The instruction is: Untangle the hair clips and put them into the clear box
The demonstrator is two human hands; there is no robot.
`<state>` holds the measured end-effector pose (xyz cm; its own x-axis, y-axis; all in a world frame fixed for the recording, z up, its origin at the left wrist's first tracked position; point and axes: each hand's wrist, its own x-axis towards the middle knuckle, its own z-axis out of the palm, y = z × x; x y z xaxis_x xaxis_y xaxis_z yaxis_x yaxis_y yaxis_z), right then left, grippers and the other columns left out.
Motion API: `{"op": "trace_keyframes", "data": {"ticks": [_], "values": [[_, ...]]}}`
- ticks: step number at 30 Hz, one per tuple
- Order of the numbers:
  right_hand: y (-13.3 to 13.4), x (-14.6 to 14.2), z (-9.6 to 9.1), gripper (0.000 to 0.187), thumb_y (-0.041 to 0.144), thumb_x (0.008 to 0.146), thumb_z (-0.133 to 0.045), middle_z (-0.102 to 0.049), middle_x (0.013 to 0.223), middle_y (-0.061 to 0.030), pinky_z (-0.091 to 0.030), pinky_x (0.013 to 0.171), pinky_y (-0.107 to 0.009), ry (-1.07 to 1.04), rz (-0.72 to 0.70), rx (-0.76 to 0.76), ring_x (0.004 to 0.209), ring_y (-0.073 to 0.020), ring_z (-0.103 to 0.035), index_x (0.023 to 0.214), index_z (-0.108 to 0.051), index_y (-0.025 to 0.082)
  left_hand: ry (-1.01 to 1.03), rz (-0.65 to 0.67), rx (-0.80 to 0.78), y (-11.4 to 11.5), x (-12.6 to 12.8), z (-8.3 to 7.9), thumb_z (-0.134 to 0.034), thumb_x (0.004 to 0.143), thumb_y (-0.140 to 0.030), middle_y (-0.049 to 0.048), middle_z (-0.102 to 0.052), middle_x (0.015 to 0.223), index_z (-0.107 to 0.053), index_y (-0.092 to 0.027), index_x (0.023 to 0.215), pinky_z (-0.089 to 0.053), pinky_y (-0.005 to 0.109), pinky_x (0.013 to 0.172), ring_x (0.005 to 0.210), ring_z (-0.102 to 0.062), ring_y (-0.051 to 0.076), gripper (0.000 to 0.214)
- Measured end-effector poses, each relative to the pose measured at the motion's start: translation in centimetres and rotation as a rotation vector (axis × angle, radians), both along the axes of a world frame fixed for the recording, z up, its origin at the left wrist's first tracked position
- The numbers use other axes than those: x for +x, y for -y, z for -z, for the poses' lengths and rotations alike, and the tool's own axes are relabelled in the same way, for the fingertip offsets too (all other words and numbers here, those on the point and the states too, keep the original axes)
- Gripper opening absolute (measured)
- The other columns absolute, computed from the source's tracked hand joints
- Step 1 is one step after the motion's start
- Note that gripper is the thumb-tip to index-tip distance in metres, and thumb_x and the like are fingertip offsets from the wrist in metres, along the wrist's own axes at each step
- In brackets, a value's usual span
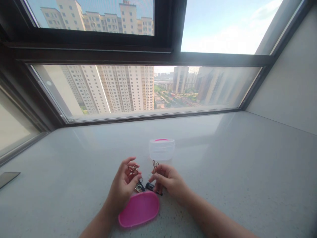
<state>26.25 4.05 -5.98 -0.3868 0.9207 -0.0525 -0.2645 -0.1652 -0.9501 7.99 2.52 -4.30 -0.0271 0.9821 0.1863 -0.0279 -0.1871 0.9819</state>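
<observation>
My left hand (123,185) is closed around copper-coloured looped wire clips (133,170), with the fingers curled under them. To its right, my right hand (168,179) pinches another copper-coloured looped wire clip (155,165) upright between thumb and fingers. Several small metal and black pieces, among them black binder clips (149,186), lie on the surface below and between my hands, partly hidden by the fingers. Nearest to me is a shallow pink oval lid (139,209), partly behind my left wrist. Beyond my hands stands a translucent plastic box (161,150) with a pink mark at its top.
The pale speckled windowsill (235,172) spreads around the things. A dark-framed window (148,59) closes off the far side, and a white wall (289,76) the right. A flat grey object (8,178) lies at the left edge.
</observation>
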Motion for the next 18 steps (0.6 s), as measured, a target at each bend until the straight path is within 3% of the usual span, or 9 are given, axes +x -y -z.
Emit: {"op": "trace_keyframes", "data": {"ticks": [2, 7, 10, 13, 18], "values": [[-0.1, 0.0, 0.2, 0.043, 0.05, 0.068, -0.073, -0.07, 0.072, -0.004, -0.041, 0.036, -0.018, -0.008, -0.009, 0.015, 0.043, -0.0124, -0.061, 0.085, -0.053, 0.016, 0.026, -0.016, -0.024, -0.3, 0.0, 0.1, -0.073, 0.069, -0.018, 0.0003, -0.062, 0.089, -0.05, -0.025, 0.111, -0.054, 0.031, 0.074, 0.079, -0.065, 0.017, 0.049], [-0.2, -0.1, 0.3, 0.042, 0.048, 0.068, -0.073, -0.068, 0.069, -0.0013, -0.041, 0.035, -0.017, -0.015, 0.019, 0.025, 0.041, -0.0107, -0.059, 0.087, -0.052, 0.016, 0.025, -0.074, -0.107, -0.3, 0.4, -0.1, -0.079, 0.061, -0.024, 0.0022, -0.068, 0.076, -0.064, -0.018, 0.084, -0.054, 0.03, 0.071, 0.075, -0.066, 0.019, 0.028], [-0.2, 0.0, 0.0, 0.041, 0.047, 0.068, -0.073, -0.067, 0.069, -0.0007, -0.041, 0.036, -0.017, -0.003, 0.051, 0.011, 0.043, -0.0103, -0.059, 0.087, -0.054, 0.016, -0.006, -0.092, -0.12, -0.2, 0.5, -0.4, -0.079, 0.06, -0.029, 0.0065, -0.072, 0.081, -0.071, -0.015, 0.076, -0.055, 0.03, 0.074, 0.082, -0.067, 0.022, 0.022], [-0.1, 0.2, -0.5, 0.038, 0.044, 0.068, -0.073, -0.068, 0.071, -0.0019, -0.04, 0.037, -0.017, 0.003, 0.08, -0.002, 0.045, -0.0104, -0.059, 0.086, -0.055, 0.016, -0.007, -0.124, -0.115, -0.3, 0.2, -0.5, -0.078, 0.063, -0.032, 0.0094, -0.074, 0.09, -0.074, -0.015, 0.076, -0.056, 0.031, 0.073, 0.087, -0.067, 0.025, 0.022], [0.1, 0.3, -0.8, 0.032, 0.039, 0.068, -0.072, -0.069, 0.071, -0.0022, -0.041, 0.039, -0.018, 0.002, 0.107, -0.019, 0.045, -0.0106, -0.06, 0.082, -0.055, 0.016, -0.011, -0.137, -0.123, -0.8, -0.5, 0.1, -0.074, 0.069, -0.037, 0.009, -0.075, 0.083, -0.072, -0.016, 0.084, -0.057, 0.033, 0.061, 0.074, -0.07, 0.025, 0.026]]}}
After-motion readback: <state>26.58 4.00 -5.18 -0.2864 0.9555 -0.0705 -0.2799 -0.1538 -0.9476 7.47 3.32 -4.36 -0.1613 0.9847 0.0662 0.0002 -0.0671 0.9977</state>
